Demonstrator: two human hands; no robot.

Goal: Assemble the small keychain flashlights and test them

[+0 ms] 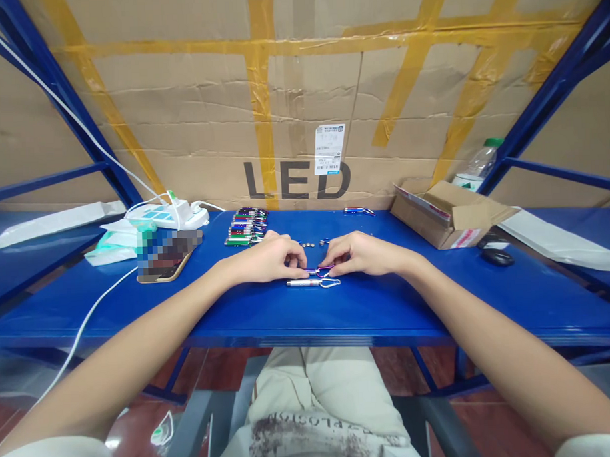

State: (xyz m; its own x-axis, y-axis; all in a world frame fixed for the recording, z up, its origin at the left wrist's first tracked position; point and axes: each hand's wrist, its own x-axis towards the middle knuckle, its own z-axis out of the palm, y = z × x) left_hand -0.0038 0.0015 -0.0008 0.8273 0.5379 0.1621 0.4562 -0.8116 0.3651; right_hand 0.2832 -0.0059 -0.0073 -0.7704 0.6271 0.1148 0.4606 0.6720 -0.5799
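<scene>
Both hands meet at the middle of the blue table (pixel 338 314). My left hand (pixel 273 257) is curled, its fingertips pinched on one end of a small purple keychain flashlight (pixel 317 271). My right hand (pixel 358 253) is curled too and pinches the other end, by its clip. Just in front of the hands lies a silver keychain flashlight (pixel 307 282) with a carabiner clip (pixel 331 282). Beyond the fingers, a few small button-cell batteries (pixel 310 243) lie loose on the table.
A stack of several coloured keychain flashlights (pixel 245 228) lies behind my left hand. A power strip (pixel 167 213), a phone (pixel 161 268) and a white cable (pixel 88 316) are at left. An open cardboard box (pixel 447 213), a bottle (pixel 475 164) and a black mouse (pixel 497 256) are at right. One more flashlight (pixel 358 211) lies by the cardboard wall.
</scene>
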